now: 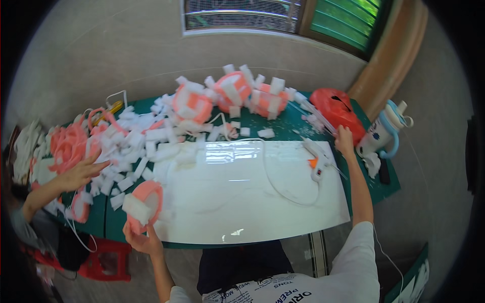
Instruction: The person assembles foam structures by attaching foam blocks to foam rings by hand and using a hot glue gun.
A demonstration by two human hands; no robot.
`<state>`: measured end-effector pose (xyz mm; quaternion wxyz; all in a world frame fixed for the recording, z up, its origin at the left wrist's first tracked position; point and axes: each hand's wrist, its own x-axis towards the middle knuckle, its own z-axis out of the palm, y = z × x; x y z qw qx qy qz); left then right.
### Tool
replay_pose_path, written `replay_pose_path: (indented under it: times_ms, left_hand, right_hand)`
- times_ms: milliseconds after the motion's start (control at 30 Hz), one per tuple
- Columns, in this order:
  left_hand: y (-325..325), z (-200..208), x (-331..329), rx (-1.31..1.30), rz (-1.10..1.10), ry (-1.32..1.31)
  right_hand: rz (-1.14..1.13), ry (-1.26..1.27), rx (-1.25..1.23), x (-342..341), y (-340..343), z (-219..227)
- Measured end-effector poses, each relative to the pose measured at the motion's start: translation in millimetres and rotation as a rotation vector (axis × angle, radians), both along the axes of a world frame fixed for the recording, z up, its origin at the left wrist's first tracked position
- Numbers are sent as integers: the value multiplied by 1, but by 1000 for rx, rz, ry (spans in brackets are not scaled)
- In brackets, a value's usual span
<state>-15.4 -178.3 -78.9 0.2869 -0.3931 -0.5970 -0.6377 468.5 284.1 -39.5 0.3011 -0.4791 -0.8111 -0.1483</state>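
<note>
I hold a pink ring in my curled left grip as my right grip, hold unclear, seemingly fetches at the red bag beside it, needing a sure pinch.

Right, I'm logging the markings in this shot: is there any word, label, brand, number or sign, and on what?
White shirt: dark printed lettering, partly legible, which I won't copy out.
White bottle: dark marks, too small to tell whether they are text.
White glue gun: no lettering I can make out.
Pink-and-white piece in the left hand: no print visible.
</note>
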Motion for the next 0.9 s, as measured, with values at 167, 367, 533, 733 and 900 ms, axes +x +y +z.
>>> replay_pose_path:
  times_ms: [167,367,533,733,900]
  left_hand:
    - [8,-5,8,-54,-1,-43]
    - [6,-6,5,-119,7,-63]
    - [9,-8,9,-112,-20,-125]
    - [7,-9,10,-98,-30,-145]
    - [4,-11,7,-118,-34,-168]
  right_hand:
    - [-22,146,-155,3,-3,3]
    - [-136,9,-81,-8,-16,11]
    - [-144,-84,-141,6,0,8]
    - [-105,1,-40,-3,-9,26]
    - [19,431,145,-39,-34,81]
